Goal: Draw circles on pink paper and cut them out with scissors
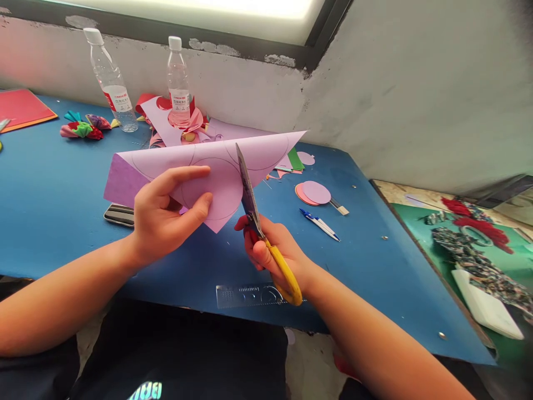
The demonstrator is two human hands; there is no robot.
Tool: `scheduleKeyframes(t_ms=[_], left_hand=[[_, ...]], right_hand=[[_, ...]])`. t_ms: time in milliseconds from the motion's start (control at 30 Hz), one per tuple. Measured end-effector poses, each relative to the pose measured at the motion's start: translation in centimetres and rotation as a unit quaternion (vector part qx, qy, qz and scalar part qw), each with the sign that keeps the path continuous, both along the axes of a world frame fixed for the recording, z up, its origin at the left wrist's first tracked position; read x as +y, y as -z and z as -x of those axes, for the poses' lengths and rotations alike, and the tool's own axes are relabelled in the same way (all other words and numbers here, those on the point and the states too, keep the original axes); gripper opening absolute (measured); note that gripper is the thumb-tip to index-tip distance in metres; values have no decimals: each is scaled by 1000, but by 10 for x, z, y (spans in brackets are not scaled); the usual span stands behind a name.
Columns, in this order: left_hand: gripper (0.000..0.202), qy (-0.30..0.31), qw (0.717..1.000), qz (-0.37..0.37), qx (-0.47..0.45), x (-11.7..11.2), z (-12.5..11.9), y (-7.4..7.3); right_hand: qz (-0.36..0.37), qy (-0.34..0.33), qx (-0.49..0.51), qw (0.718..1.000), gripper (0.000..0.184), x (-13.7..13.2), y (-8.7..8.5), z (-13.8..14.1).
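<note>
My left hand [166, 214] pinches a folded sheet of light purple paper [216, 161] and holds it above the blue table [50, 205]. Pencilled circles show on the sheet. My right hand [272, 250] grips yellow-handled scissors [266, 233] whose blades stand upright against the sheet's lower edge, in the middle of a drawn circle.
A clear ruler [245, 294] lies at the table's front edge and a phone [120, 215] under the paper. Cut paper circles [314, 193], a blue pen [320, 224], two water bottles [111, 80] [178, 83], paper scraps [175, 119] and paper flowers [83, 129] sit further back.
</note>
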State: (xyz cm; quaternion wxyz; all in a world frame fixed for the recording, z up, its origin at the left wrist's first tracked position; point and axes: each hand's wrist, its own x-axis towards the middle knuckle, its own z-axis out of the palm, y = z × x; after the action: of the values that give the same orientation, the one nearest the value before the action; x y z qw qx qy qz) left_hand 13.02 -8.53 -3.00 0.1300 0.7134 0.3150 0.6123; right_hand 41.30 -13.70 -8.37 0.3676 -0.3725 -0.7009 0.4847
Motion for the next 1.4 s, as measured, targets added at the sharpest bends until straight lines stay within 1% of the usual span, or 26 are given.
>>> scheduleKeyframes(t_ms=[133,300,500,667,833,1033,1267,1400], left_hand=[[40,-2,1000,23,9,1,4,6],[48,-12,1000,1,14,3,8,10],[48,-13,999,26,16,0,8,4],[46,-2,1000,26,6,1,6,0],[43,5,1000,17,-1,2,7,1],[47,-2,999,41,-6,2,6,3],[45,-3,999,39,-5,0,5,1],[44,-12,999,44,-2,0,5,0]], right_hand=[[6,4,-7,1000,93,0,-2,1],[-2,5,-4,1000,91,0,-5,0],[-7,9,-10,1000,90,-1,-7,1],[-6,8,-14,1000,91,-1,-7,2],[-10,7,-12,1000,89,-1,-8,2],[-10,7,-14,1000,89,-2,-9,2],[-9,4,-23,1000,90,-2,-6,1],[-7,6,-24,1000,92,-3,-13,3]])
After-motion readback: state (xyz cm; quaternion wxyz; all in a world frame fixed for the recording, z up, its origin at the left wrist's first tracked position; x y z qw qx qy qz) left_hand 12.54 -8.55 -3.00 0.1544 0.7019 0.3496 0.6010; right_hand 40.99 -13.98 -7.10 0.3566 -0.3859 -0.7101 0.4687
